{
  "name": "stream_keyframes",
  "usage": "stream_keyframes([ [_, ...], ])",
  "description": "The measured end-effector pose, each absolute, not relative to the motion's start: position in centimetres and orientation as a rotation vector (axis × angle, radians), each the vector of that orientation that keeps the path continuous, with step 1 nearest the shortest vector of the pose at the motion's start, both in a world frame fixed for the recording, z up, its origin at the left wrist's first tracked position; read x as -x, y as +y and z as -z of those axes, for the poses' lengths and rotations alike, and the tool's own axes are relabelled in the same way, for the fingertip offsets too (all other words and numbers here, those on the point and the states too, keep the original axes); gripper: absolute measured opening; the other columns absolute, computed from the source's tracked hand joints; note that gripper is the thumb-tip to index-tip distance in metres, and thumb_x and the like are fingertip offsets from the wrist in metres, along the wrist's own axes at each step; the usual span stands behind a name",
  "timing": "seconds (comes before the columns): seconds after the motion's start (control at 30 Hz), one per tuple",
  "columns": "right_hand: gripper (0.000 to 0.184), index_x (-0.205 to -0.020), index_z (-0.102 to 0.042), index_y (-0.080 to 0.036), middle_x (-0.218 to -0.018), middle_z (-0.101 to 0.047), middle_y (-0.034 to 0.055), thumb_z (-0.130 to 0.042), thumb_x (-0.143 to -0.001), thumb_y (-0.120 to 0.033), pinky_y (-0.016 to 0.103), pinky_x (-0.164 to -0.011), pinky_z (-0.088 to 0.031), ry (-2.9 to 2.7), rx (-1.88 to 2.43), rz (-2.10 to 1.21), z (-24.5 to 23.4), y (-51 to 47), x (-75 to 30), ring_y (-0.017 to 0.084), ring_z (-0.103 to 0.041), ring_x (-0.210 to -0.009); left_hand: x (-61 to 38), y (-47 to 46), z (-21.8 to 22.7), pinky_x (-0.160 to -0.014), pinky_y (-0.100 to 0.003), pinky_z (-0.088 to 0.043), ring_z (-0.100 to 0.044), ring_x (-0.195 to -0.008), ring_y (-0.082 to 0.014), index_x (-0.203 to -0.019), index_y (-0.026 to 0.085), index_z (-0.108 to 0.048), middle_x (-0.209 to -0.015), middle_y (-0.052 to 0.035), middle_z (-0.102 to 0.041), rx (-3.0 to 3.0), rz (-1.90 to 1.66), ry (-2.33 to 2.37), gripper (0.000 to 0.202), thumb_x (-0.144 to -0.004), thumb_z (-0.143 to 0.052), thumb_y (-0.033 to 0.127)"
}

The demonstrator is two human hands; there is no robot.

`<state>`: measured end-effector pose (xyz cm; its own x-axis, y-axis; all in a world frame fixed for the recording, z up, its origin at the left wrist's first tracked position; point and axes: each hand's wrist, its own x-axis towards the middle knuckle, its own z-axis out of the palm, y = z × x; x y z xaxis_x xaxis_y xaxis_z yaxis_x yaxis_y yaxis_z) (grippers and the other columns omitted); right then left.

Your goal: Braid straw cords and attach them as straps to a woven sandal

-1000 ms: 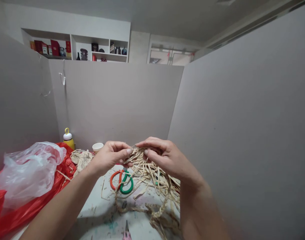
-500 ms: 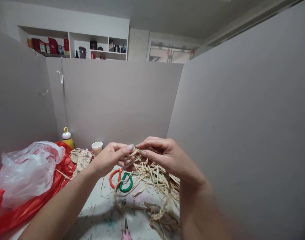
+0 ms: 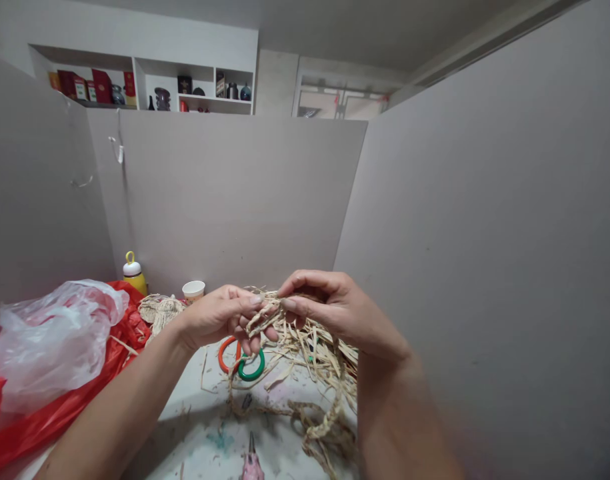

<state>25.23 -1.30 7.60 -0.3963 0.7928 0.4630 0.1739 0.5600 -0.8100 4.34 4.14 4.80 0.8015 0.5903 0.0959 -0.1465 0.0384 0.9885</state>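
Observation:
Between my two hands, above the table, is a small piece of braided straw cord (image 3: 263, 319), pale tan and folded into close rows. My left hand (image 3: 223, 313) grips its left side, thumb on top and fingers beneath. My right hand (image 3: 329, 303) pinches its right end between thumb and forefinger. A long braided tail (image 3: 329, 421) hangs below my right hand and trails across the table. Under the hands lie scissors with one orange and one green handle (image 3: 252, 367); their blades are hidden. Loose straw strips (image 3: 305, 353) are heaped behind and below my right hand.
A pink-handled pointed tool (image 3: 252, 463) lies at the table's near edge. Left are a clear plastic bag (image 3: 59, 340) on a red bag (image 3: 49, 423), coiled cord (image 3: 162, 312), a paper cup (image 3: 193, 291) and a yellow bottle (image 3: 134, 277). Grey partitions (image 3: 225, 193) enclose the table.
The fingers of my left hand have spread a little under the braided piece, showing more of its rows. My right hand keeps its pinch. The view has shifted slightly.

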Motion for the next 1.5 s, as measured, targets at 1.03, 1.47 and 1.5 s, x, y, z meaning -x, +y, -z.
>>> stream_keyframes([
  [1.03, 0.025, -0.074, -0.07, -0.015, -0.058, -0.058, -0.0003, -0.072, -0.079, -0.04, 0.023, -0.052, -0.042, -1.93, 0.799, -0.849, -7.5, -0.6, -25.3, 0.01, -0.052, -0.054, -5.4, 3.4, -4.5, -0.05, -0.021, -0.037, -0.048, -0.052, -0.0074, -0.071, 0.014, -0.075, -0.059, -0.001, -0.061, -1.596, -0.777, 0.47, 0.025, -0.068, -0.079, 0.038],
  [1.47, 0.025, -0.072, -0.071, -0.014, -0.061, -0.06, 0.001, -0.071, -0.079, -0.038, 0.023, -0.051, -0.043, -1.922, 0.796, -0.831, -7.5, -0.6, -24.5, 0.01, -0.052, -0.055, -5.6, 2.8, -4.7, -0.04, -0.019, -0.03, -0.044, -0.041, -0.0054, -0.063, 0.013, -0.072, -0.048, 0.003, -0.054, -1.571, -0.771, 0.533, 0.023, -0.062, -0.083, 0.034],
  [1.5, 0.024, -0.072, -0.071, -0.014, -0.061, -0.06, 0.001, -0.071, -0.079, -0.037, 0.023, -0.051, -0.043, -1.92, 0.794, -0.829, -7.5, -0.6, -24.5, 0.01, -0.052, -0.055, -5.6, 2.7, -4.6, -0.041, -0.019, -0.032, -0.046, -0.041, -0.0054, -0.064, 0.013, -0.072, -0.05, 0.0027, -0.055, -1.577, -0.769, 0.533, 0.023, -0.063, -0.082, 0.034],
])
